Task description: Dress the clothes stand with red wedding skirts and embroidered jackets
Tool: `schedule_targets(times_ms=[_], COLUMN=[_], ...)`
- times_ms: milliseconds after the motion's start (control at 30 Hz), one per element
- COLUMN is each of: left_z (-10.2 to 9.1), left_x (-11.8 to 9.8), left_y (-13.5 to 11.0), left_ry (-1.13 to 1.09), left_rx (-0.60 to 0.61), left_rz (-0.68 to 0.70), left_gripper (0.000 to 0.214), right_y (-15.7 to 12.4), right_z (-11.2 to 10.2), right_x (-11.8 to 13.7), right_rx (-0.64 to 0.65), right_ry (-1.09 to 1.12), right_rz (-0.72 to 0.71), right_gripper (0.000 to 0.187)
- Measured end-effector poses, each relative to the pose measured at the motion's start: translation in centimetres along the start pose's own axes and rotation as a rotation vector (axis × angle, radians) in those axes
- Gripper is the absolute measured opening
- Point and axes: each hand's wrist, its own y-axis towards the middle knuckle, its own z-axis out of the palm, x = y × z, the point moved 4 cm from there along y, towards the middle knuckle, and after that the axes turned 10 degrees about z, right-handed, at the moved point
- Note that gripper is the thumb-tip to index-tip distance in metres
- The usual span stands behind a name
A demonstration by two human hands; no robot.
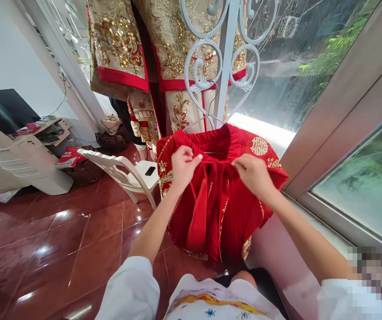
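A red skirt (pixel 199 213) with gold embroidery and a gathered waistband hangs in front of me on a thin wire hanger (pixel 215 95). My left hand (pixel 184 166) pinches a red tie at the left of the waist opening. At the right of the same opening, my right hand (pixel 253 174) grips the waistband edge between thumb and fingers. A narrow strip of red fabric (pixel 217 162) runs between the two hands. Loose red ties and pleats fall below them.
The hanger hooks onto a white scrollwork metal stand (pixel 229 40). Behind it hang gold-beaded garments (pixel 120 49) with red hems. A white chair (pixel 124 166) holding a black phone (pixel 150 171) stands at left, near a desk (pixel 27 155). A framed window (pixel 360 178) is at right.
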Motion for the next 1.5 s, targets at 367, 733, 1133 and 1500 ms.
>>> schedule_targets(times_ms=[367,733,1133,1500], left_z=[-3.1,2.3,3.8,4.0], left_x=[-1.3,1.1,1.7,0.0], left_y=[1.3,1.8,0.6,0.2], left_ry=[0.423,0.156,-0.071,0.341], left_rx=[0.534,0.018,0.250,0.435], left_rz=[-0.098,-0.025,-0.140,0.181], left_gripper=[0.011,0.022,0.025,0.007], right_y=[2.5,5.0,3.5,3.5], right_z=[1.2,3.4,5.4,4.2], right_x=[-1.1,0.1,0.1,0.9], right_rx=[0.707,0.330,0.046,-0.043], right_ry=[0.435,0.957,0.215,0.032], right_rz=[0.334,0.351,-0.041,-0.172], right_gripper=[0.024,0.033,0.034,0.020])
